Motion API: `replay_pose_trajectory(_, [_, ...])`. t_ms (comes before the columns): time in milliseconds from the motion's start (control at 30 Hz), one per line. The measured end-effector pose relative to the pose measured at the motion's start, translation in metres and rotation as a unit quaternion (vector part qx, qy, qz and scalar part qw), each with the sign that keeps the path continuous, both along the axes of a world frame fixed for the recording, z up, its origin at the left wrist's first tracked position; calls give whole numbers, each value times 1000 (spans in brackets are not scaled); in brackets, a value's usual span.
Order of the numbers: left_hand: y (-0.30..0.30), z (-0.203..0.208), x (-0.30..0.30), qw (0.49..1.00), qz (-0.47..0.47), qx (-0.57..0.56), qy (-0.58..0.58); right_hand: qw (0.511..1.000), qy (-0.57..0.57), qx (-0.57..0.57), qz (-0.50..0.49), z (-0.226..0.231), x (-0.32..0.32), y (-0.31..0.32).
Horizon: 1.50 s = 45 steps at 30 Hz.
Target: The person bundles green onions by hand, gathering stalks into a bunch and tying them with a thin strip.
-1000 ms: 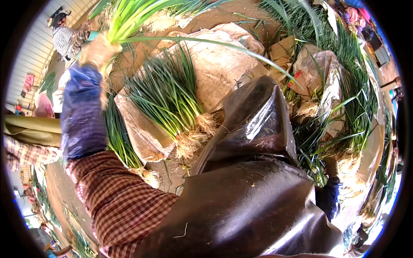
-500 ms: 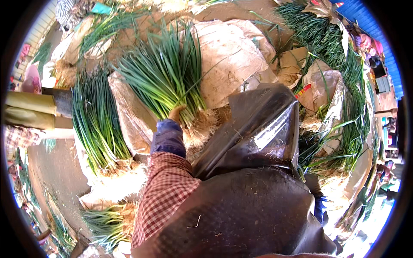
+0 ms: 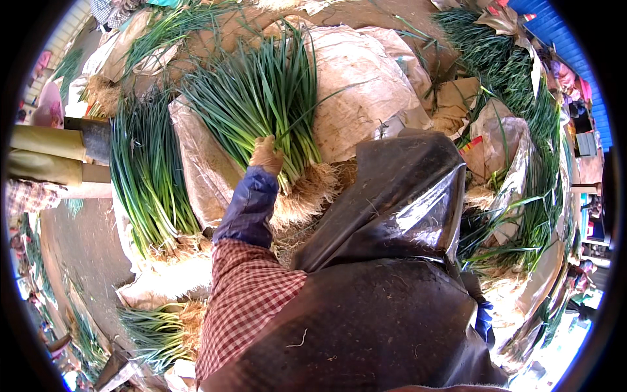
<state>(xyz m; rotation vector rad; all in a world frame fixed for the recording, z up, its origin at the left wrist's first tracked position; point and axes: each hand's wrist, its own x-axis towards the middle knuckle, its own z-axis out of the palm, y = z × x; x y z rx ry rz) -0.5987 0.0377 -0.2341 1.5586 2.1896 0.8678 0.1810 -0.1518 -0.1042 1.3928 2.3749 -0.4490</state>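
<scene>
The left hand (image 3: 266, 155) is gripping a scallion bunch (image 3: 261, 104) lying on a sack (image 3: 366, 85); roots (image 3: 307, 193) are trailing below the grip.

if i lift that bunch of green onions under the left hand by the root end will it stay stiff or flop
Likely floppy: the bunch of green onions is long, thin leaves fanning loosely away from the left hand, so the tips would probably droop. The pale root end looks dense and tangled, so it may grip well but shed dirt. It probably feels bottom-heavy. The sack beneath is soft, so pushing may snag.
</scene>
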Motion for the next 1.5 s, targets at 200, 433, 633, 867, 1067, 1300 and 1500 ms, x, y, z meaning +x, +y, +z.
replay_pose_trajectory(200, [28,-44,-34,945,149,-26,-290,939,79,-127,-309,21,-45,13])
replay_pose_trajectory(433, [-10,-55,-55,617,210,139,-746,992,-36,-75,-99,22,-45,11])
replay_pose_trajectory(633, [-24,-61,-56,645,235,72,-723,988,-67,-78,-112,20,-48,15])
replay_pose_trajectory(867, [-8,-39,-47,791,167,-20,-588,975,-64,-96,-192,25,-49,16])
replay_pose_trajectory(1067, [-10,-35,-28,903,92,-120,-402,982,-56,-84,-162,27,-46,25])
replay_pose_trajectory(1300, [-20,-14,50,965,3,256,-65,993,-77,-11,-84,31,-22,-4])
replay_pose_trajectory(1500, [-49,-45,98,838,-211,-83,-496,973,-228,-22,-39,25,-54,29])
